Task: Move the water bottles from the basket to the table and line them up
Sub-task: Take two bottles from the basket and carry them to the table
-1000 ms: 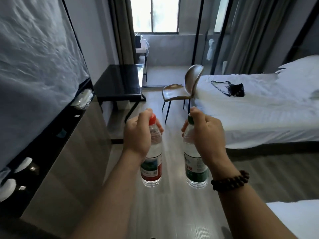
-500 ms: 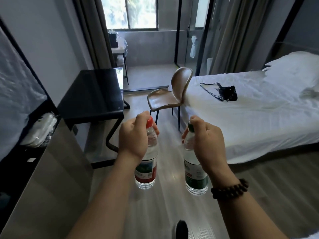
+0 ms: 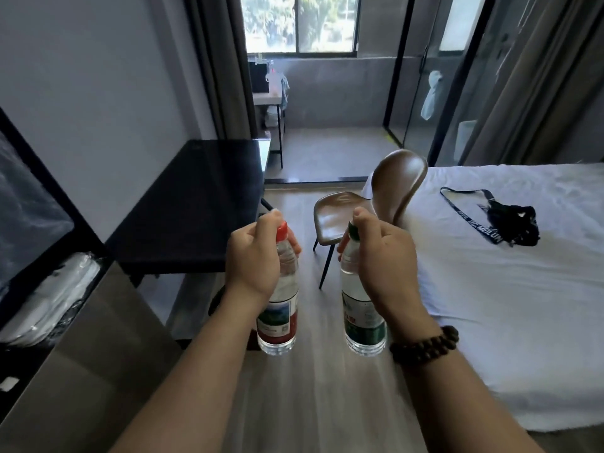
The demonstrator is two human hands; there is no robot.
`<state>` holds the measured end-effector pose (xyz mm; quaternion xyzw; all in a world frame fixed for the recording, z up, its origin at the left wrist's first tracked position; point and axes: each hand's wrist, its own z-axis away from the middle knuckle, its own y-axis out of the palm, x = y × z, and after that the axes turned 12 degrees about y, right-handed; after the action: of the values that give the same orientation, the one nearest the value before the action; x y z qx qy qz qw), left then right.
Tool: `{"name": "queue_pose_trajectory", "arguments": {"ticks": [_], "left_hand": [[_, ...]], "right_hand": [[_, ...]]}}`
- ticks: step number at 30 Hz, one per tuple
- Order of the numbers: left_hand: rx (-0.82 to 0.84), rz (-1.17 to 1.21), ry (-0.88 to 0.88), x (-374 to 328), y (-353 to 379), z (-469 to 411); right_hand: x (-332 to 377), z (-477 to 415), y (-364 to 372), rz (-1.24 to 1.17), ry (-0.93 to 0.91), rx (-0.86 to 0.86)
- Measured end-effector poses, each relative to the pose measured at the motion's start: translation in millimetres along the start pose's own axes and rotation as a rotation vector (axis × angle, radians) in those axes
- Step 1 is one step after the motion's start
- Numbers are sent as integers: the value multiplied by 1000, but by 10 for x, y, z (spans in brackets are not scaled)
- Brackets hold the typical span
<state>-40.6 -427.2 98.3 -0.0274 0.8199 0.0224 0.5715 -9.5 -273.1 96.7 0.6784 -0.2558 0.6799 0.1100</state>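
Your left hand (image 3: 253,261) is wrapped around the neck of the red bottle (image 3: 280,297), fingers closed tight just under the red cap, thumb up beside it. Your right hand (image 3: 380,256) has the same grip on the green bottle (image 3: 358,317), clamped at the neck with the thumb tip over the green cap. Both bottles hang upright in the air, side by side with a gap between them, above the wood floor (image 3: 327,397). The red label sits low on the left one, the green label low on the right one. A bead bracelet (image 3: 425,346) circles your right wrist.

The black table (image 3: 196,204) stands ahead and to the left against the wall; its near right corner is just beyond your left hand. A brown chair (image 3: 369,204) faces you past the bottles, its back touching the bed (image 3: 506,289) on the right. On the bed's far side lies a black lanyard (image 3: 490,215). The basket is out of view.
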Motion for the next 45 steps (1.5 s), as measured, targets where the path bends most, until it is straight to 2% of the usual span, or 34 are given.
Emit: {"name": "queue_pose_trajectory", "arguments": {"ticks": [11,19,26,32,38,45], "left_hand": [[-85,23,-2,1059,296,-2123],[-59,-27,30,1577,381,-3833],[-49,-110,12,2195,479,-4954],[-156,-189,-16,2717,607,-6005],[-274,-249,-22,3012,704,-7118],[-360,-286,-61,3479,559,-7976]], "right_hand": [[-60,-2199,1096,46,-47,68],[153,-3669,1962,57,-6,82],[53,-4869,2642,88,26,173],[-87,-6143,3313,47,-15,260],[110,-7352,3903,88,-63,407],[162,-8371,4782,48,-114,566]]}}
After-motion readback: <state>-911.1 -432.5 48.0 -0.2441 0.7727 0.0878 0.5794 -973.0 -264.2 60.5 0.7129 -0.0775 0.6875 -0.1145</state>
